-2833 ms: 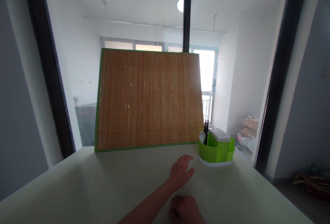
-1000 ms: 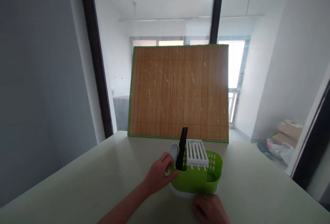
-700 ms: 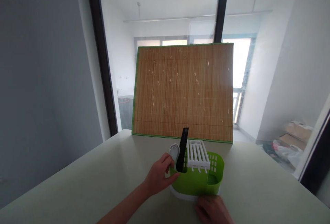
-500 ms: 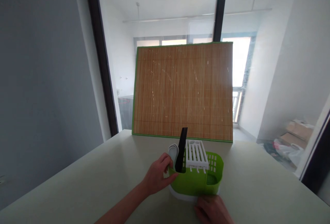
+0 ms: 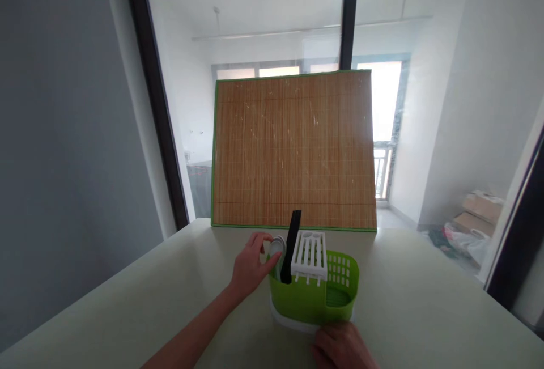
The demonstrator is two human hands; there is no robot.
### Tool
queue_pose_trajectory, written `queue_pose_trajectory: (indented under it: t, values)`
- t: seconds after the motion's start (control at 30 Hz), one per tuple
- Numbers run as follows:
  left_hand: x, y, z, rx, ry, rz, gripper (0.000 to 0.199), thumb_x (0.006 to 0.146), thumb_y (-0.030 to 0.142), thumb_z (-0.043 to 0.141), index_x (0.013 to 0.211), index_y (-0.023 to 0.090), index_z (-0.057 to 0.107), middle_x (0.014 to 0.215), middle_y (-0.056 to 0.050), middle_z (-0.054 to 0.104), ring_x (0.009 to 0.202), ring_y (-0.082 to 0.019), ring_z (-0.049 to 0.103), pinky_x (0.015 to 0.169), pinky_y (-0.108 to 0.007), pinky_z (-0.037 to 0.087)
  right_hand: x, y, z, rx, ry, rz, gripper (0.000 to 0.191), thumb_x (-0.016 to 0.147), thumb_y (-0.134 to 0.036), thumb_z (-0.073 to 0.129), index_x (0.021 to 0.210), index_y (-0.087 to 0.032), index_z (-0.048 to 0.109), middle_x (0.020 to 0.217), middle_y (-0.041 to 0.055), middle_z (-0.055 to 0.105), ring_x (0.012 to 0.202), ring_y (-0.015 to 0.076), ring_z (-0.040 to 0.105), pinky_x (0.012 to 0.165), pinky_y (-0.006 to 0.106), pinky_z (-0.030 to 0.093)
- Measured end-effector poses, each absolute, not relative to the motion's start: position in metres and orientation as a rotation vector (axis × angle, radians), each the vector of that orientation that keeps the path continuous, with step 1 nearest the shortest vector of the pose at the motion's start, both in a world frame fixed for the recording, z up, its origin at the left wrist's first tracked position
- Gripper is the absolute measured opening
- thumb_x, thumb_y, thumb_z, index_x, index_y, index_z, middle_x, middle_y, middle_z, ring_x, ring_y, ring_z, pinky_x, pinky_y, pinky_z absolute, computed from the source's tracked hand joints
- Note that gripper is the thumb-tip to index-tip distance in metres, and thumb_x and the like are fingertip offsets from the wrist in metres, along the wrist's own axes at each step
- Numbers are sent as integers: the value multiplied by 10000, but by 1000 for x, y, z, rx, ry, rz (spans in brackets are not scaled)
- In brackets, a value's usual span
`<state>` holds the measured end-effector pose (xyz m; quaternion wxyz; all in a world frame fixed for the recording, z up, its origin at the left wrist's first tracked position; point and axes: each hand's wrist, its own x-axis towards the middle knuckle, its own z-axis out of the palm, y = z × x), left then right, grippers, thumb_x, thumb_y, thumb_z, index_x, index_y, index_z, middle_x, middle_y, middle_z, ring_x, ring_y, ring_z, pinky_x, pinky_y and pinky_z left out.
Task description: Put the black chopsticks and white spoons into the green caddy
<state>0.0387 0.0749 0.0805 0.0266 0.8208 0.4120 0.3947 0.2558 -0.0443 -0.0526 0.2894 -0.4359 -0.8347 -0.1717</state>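
Note:
A green utensil basket (image 5: 304, 301) stands upright on a white base tray (image 5: 293, 323). My left hand (image 5: 251, 262) is at its left end, thumb and forefinger closed around the round heads of a few nested pale spoons (image 5: 277, 247). The spoons' handles go down inside the basket. Beside them, a bundle of black chopsticks (image 5: 291, 247) leans upright in the same end. A white slotted rack (image 5: 309, 255) with small hooks sits across the basket's middle. My right hand (image 5: 342, 345) rests on the table with curled fingers, against the front right of the base tray.
The pale table (image 5: 191, 295) stretches to both sides. A bamboo mat (image 5: 293, 151) with green edging stands upright at the table's back edge. Behind it are glass panels with a dark frame (image 5: 348, 17). Cardboard boxes and bags (image 5: 480, 210) lie beyond on the right.
My left hand has shifted from the basket's left rim up to the spoon heads, its thumb now across them. The whole view has swung slightly; the right hand stays by the base.

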Motion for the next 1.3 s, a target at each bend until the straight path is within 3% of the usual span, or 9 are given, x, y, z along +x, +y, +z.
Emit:
queue_pose_trajectory:
  t: [0.1,0.2,0.43,0.63,0.97,1.17,1.3]
  values:
    - [49,86,93,2656,1359,1056,458,807,522,504,1171,247,461,1144,-48,529,872,-192,563,691,-296,435,255,-42,-54,-1153,-2215,-470,188,796,-213,427,618,-209,486,554,-7,591,485,128,543,475,254,283]
    - [58,91,100,2831,1359,807,455,795,503,535,1175,259,481,1098,-53,579,977,-241,550,748,-319,422,256,-40,-56,-1134,-2212,-489,165,768,-206,445,607,-210,479,542,-13,587,479,127,533,466,247,280]
    - [66,87,101,3151,1358,619,250,823,366,522,1007,198,549,926,-78,610,898,-256,568,666,-304,406,256,-40,-57,-1154,-2206,-499,107,707,-198,516,607,-209,480,554,-14,598,487,127,526,464,228,288]
    - [65,84,103,3065,1350,598,240,842,411,482,978,221,535,908,-38,602,739,-192,598,575,-254,368,256,-41,-55,-1200,-2203,-470,89,669,-178,540,605,-209,487,560,-15,602,486,127,523,461,234,274]
    - [59,91,100,2933,1315,1002,173,834,353,494,766,198,529,751,1,606,639,-135,555,573,-227,342,258,-41,-55,-1213,-2185,-467,82,670,-170,519,603,-209,492,564,-14,606,500,128,537,466,245,266]
    - [14,83,164,2727,1367,1531,238,821,431,500,760,203,535,749,21,615,646,-121,566,621,-210,380,260,-41,-56,-1227,-2187,-458,80,700,-190,518,626,-213,496,584,-12,606,513,130,542,472,243,282]
    - [-29,74,194,2752,1687,1411,249,821,455,476,788,216,539,762,34,621,636,-124,572,584,-211,356,260,-41,-58,-1232,-2188,-439,89,712,-195,513,629,-214,488,581,-14,602,514,130,545,472,236,289]
